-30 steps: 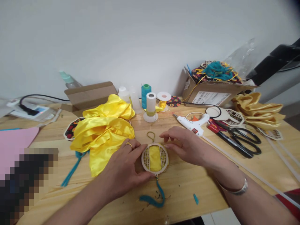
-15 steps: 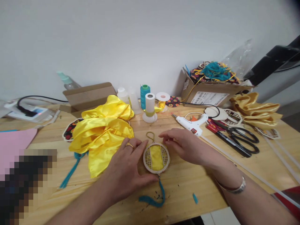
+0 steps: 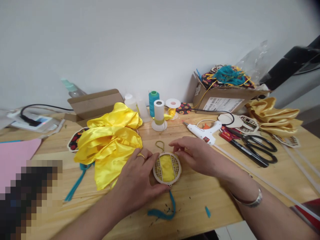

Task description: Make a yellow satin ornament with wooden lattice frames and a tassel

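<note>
A round wooden lattice ornament with a yellow cloth centre lies flat on the wooden table. A gold loop sticks out above it and a teal tassel trails below it. My left hand, with a gold ring, grips the ornament's left and lower rim between thumb and fingers. My right hand pinches the upper right rim with its fingertips. A silver bracelet sits on my right wrist.
Crumpled yellow satin lies left of the ornament. A white glue gun, black scissors and glue sticks lie to the right. Thread spools and bottles stand behind, and a cardboard box of pieces sits at back right. Pink sheet at left.
The ornament has shifted slightly right and up under both hands. My fingers have closed in on its rim. The view has drifted a little.
</note>
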The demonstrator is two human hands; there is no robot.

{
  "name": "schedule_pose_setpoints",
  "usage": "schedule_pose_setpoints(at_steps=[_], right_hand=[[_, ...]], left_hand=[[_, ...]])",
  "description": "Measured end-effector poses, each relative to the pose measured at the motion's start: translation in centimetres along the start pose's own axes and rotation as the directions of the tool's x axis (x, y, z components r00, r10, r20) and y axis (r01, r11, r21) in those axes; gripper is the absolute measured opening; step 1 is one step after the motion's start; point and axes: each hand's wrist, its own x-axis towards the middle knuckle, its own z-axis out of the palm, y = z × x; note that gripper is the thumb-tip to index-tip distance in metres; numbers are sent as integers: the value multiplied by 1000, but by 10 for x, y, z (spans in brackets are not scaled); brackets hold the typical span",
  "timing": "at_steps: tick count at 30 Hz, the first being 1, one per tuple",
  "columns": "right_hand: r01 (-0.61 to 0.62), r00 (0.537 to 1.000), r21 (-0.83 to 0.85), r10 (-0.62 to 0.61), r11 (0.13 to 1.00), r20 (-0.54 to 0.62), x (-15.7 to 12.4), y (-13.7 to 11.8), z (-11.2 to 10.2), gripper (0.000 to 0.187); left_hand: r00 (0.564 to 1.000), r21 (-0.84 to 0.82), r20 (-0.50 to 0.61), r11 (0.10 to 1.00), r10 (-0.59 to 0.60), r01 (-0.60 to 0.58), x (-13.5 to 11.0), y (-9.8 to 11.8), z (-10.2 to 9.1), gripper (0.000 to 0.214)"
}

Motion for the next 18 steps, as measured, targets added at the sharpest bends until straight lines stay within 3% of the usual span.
schedule_pose_setpoints(at_steps=[18], right_hand=[[-31, 999, 31, 32, 999, -9, 1, 2, -1, 29]], left_hand=[[996, -1, -80, 999, 44, -44, -2, -8, 5, 66]])
